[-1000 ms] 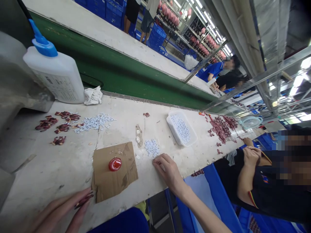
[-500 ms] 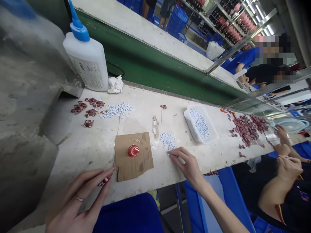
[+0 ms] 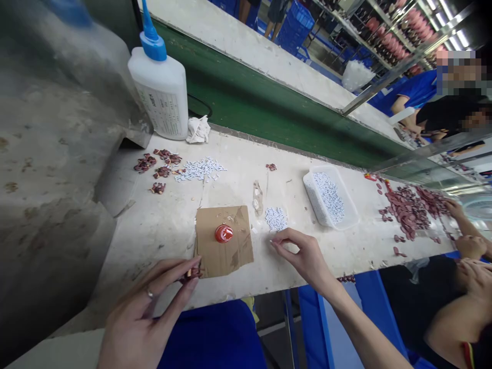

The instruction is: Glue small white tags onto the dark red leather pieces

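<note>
My left hand [image 3: 148, 307] pinches a small dark reddish-brown moulded piece [image 3: 192, 272] between thumb and fingers, at the front left edge of a cardboard square [image 3: 240, 256]. On the cardboard sits a small round dish of glossy red [image 3: 224, 233]. To its right, my right hand [image 3: 305, 256] has thumb and forefinger pressed together on a tiny white chip [image 3: 272, 241], just over the bench. Directly beyond those fingertips lies a small pile of white-and-blue chips [image 3: 275, 219]. A clear plastic tub [image 3: 351, 218] farther right holds many more of them.
A white glue bottle [image 3: 165, 97] with blue nozzle stands at the back left, beside crumpled tissue [image 3: 198, 129]. Brown pieces [image 3: 161, 171] and scattered white chips [image 3: 202, 169] lie before it. Metal housing [image 3: 57, 154] borders the left. A co-worker's hands [image 3: 471, 248] are at right, near reddish parts [image 3: 405, 210].
My left hand has moved right and up to the cardboard's edge with the brown piece. My right hand stays pinched near the small chip pile. The view has shifted slightly.
</note>
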Demonstrator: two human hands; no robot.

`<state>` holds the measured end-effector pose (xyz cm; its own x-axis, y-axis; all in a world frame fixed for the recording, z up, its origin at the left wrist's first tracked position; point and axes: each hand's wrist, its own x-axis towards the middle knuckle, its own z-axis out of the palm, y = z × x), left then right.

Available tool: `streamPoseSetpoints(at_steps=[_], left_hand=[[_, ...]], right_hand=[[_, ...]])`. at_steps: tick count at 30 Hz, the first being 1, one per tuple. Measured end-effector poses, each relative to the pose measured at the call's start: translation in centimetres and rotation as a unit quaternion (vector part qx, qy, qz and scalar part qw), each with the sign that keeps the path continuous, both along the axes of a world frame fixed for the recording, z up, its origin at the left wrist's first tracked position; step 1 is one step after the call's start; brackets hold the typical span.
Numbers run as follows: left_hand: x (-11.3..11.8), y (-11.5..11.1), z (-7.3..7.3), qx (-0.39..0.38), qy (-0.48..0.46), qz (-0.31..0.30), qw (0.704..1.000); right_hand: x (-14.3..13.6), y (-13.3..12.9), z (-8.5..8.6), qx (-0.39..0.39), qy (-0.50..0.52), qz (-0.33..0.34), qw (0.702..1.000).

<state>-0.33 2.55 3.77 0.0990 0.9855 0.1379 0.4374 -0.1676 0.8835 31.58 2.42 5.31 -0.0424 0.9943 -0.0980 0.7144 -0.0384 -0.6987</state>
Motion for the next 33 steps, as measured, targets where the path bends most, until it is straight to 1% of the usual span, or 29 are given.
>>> streamPoseSetpoints(at_steps=[2,4,7,10,14,17,22,25,29,33], left_hand=[[0.2,-0.2,0.1,-0.038,-0.044,0.006,0.998],[0.4,-0.4,0.3,-0.056,-0.070,0.021,0.996],[0.2,-0.7,0.6,-0.060,-0.074,0.016,0.995],[-0.1,-0.9,0.9,-0.053,-0.074,0.019,0.996],[-0.2,-0.8,1.1,-0.043,-0.079,0.038,0.995],[-0.1,-0.6,1.2,-0.050,-0.082,0.054,0.994],[-0.1,-0.8,1.4,-0.033,-0.106,0.077,0.991],[-0.2,-1.0,1.4,-0.037,-0.110,0.076,0.990],[-0.3,-0.9,1.1,-0.034,-0.091,0.070,0.993],[-0.1,-0.8,0.9,-0.028,-0.069,0.048,0.996]], right_hand=[[-1.6,0.7,-0.1,-0.007,0.054,-0.023,0.998],[-3.2,1.3,-0.2,-0.008,0.090,-0.023,0.996],[-5.2,2.2,-0.2,-0.006,0.115,-0.015,0.993],[-6.2,2.9,-0.1,0.012,0.123,-0.011,0.992],[-6.7,3.3,0.1,0.046,0.100,0.014,0.994],[-6.9,3.4,0.1,0.066,0.072,0.041,0.994],[-7.3,3.6,0.1,0.080,0.046,0.070,0.993],[-7.4,3.7,0.3,0.076,0.038,0.074,0.994],[-7.3,3.9,0.4,0.064,0.029,0.077,0.995],[-7.2,3.8,0.6,0.070,0.045,0.066,0.994]])
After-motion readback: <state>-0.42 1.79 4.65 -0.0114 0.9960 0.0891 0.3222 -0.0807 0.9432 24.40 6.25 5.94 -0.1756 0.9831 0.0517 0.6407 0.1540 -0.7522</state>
